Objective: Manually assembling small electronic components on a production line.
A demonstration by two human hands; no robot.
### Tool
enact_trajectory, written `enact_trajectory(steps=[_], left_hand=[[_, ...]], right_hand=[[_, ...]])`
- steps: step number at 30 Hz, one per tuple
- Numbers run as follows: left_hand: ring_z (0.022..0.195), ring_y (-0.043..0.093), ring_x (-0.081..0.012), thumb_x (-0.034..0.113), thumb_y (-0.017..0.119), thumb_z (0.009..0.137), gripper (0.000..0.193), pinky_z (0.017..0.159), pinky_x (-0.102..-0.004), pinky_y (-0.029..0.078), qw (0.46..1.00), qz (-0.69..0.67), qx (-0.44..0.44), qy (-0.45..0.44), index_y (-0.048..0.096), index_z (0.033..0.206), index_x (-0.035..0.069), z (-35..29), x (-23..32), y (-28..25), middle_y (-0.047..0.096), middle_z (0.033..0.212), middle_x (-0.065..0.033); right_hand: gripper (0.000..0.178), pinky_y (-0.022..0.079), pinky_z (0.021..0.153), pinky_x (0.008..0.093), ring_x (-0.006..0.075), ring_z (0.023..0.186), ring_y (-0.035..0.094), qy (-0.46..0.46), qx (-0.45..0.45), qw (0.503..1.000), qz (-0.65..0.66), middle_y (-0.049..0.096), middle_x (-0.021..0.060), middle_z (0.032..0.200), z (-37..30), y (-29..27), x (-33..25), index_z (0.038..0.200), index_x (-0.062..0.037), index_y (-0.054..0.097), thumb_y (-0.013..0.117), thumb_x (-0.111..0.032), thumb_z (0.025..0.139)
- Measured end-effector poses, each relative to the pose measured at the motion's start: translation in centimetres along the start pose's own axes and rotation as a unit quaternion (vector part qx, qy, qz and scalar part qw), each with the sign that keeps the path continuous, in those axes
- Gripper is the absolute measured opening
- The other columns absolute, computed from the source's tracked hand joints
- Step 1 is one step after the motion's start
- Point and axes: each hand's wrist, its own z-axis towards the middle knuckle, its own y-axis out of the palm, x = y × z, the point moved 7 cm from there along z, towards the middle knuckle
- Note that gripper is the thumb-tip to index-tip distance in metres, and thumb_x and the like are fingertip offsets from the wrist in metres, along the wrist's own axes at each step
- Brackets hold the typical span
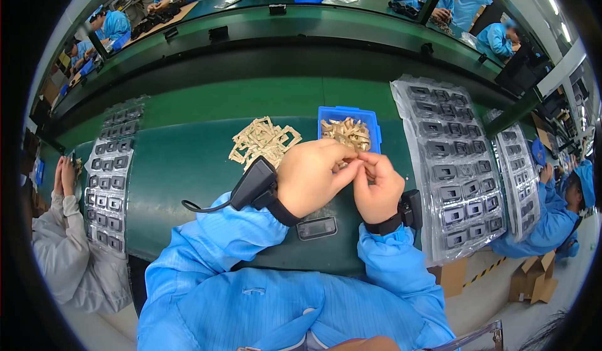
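Observation:
My left hand [312,176] and my right hand [379,189] meet fingertip to fingertip just in front of a blue bin [378,134]. Both are closed in a pinch, and whatever lies between the fingers is too small and covered to make out. Inside the bin is a heap of small curved tan pieces [347,131]. Left of it, a loose pile of flat tan frames [260,139] lies on the green table. A dark rectangular housing [316,228] rests on the table below my hands, between my wrists.
Clear plastic trays of black housings stand on the right [453,169] and on the left [106,181]. A raised green shelf [251,43] runs across the back. People in blue work beyond it; a grey-sleeved person [66,232] sits at left. Cardboard boxes [533,277] stand low at right.

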Motion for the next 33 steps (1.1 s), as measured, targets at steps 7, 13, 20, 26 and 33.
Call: enact_trajectory(steps=[7,13,20,26,33], left_hand=[[0.066,0.067,-0.0184,0.009,0.075,0.082,0.01,0.06,-0.0294,0.053,0.996,-0.049,-0.035,-0.06,0.074,0.089,0.001,-0.2,-2.3,1.3,0.071,0.08,-0.0106],[0.066,0.063,-0.0189,0.007,0.072,0.084,0.009,0.059,-0.0301,0.05,0.996,-0.072,-0.043,-0.043,0.071,0.089,0.0,-0.2,-2.3,1.7,0.066,0.077,-0.0086],[0.065,0.062,-0.0212,0.005,0.07,0.078,0.006,0.059,-0.032,0.05,0.998,-0.064,-0.019,0.009,0.066,0.081,0.001,0.1,-2.6,1.1,0.063,0.073,-0.0081],[0.067,0.064,-0.0278,0.011,0.072,0.075,0.01,0.058,-0.0379,0.049,0.99,0.129,0.001,0.049,0.066,0.078,0.004,1.2,-3.7,0.0,0.065,0.074,-0.0096],[0.074,0.069,-0.0209,0.012,0.069,0.09,0.013,0.066,-0.0321,0.054,0.997,-0.038,0.018,-0.065,0.068,0.096,0.001,1.2,-4.7,0.2,0.07,0.081,-0.0124]], right_hand=[[0.026,0.058,0.067,0.0333,0.0293,0.077,0.073,-0.174,0.023,0.973,-0.152,0.074,0.0174,0.091,0.5,-0.2,-2.3,0.103,-0.0003,0.074,0.073,0.006,0.078],[0.029,0.057,0.064,0.034,0.0297,0.075,0.072,-0.205,0.021,0.962,-0.181,0.074,0.0172,0.092,0.4,-0.1,-3.0,0.102,-0.0003,0.074,0.074,0.007,0.074],[0.024,0.057,0.064,0.0324,0.0272,0.076,0.073,-0.197,0.016,0.972,-0.128,0.073,0.0171,0.09,0.3,-0.1,-2.9,0.097,0.0004,0.074,0.073,0.007,0.074],[0.01,0.059,0.076,0.0274,0.0178,0.085,0.073,0.158,0.045,0.978,0.13,0.071,0.0137,0.094,0.5,-1.4,2.5,0.102,0.0058,0.063,0.062,0.007,0.092],[0.01,0.058,0.075,0.0267,0.0192,0.091,0.072,0.226,0.028,0.935,0.274,0.069,0.0144,0.099,0.4,-0.6,3.2,0.103,0.0032,0.058,0.059,0.007,0.094]])
